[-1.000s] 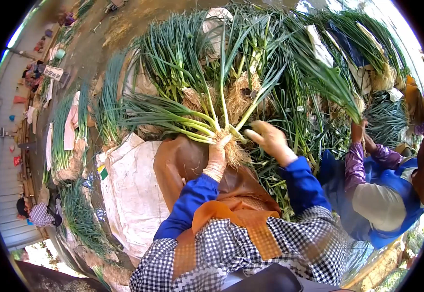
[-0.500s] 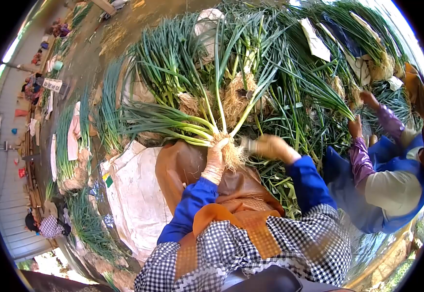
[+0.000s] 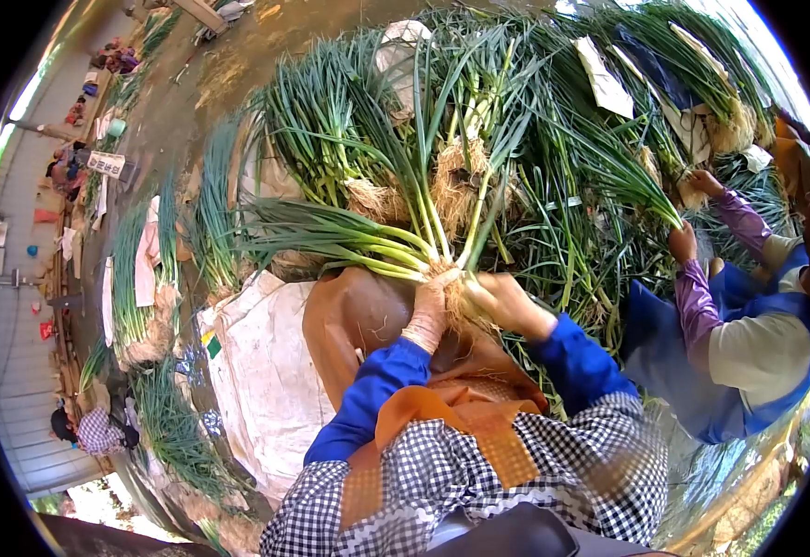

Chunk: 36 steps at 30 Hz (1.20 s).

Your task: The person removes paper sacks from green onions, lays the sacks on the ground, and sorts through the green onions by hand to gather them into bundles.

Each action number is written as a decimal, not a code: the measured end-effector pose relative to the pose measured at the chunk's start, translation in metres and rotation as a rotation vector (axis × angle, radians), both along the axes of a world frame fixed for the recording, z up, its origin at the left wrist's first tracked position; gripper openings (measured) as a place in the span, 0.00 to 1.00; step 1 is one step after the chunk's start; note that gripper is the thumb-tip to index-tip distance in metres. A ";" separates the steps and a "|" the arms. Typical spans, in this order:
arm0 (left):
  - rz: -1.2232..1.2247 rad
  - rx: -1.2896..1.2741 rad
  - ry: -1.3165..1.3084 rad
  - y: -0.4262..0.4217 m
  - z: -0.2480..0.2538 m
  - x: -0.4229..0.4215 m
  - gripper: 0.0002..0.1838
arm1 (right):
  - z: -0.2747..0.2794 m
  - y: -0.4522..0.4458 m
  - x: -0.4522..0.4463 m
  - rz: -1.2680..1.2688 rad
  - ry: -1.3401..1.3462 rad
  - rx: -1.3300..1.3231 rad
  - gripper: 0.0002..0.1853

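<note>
My left hand [image 3: 430, 302] is wrapped round the root end of a bunch of green onions [image 3: 396, 249]. Their pale stalks fan out, some to the left and a few upward. Close beside it, my right hand [image 3: 512, 304] is closed at the stringy roots [image 3: 465, 311], its fingertips partly hidden among them. A brown apron [image 3: 359, 316] covers my lap below the bunch. Just beyond my hands stand more green onions [image 3: 317, 121] in thick bundles, with tangled, soil-flecked roots [image 3: 461, 181].
A white sack [image 3: 261, 371] lies left of my lap. At right, a co-worker in a blue apron [image 3: 674, 362] holds green onions [image 3: 633, 186]. More bundles [image 3: 140, 316] lie on the left. Loose leaves [image 3: 572, 241] cover the ground ahead. Other people [image 3: 98, 432] sit further off.
My right hand has moved left, from beside the bunch onto its roots. The left hand still grips the bunch, slightly further right. Some upright stalks now stand closer together.
</note>
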<state>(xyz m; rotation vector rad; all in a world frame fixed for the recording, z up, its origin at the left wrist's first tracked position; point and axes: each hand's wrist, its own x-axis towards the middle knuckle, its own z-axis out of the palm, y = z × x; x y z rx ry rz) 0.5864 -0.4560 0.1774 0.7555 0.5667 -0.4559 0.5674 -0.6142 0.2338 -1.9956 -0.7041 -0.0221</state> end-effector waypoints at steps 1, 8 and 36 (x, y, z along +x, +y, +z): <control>0.027 0.140 -0.066 0.001 -0.002 0.000 0.07 | 0.025 -0.014 -0.019 0.036 0.088 -0.025 0.11; -0.103 -0.268 -0.034 0.025 0.034 0.012 0.08 | -0.037 -0.087 -0.027 -0.073 0.710 -0.862 0.22; -0.351 -0.593 -0.130 0.049 0.116 0.018 0.30 | -0.018 0.014 0.018 -0.015 0.520 0.496 0.26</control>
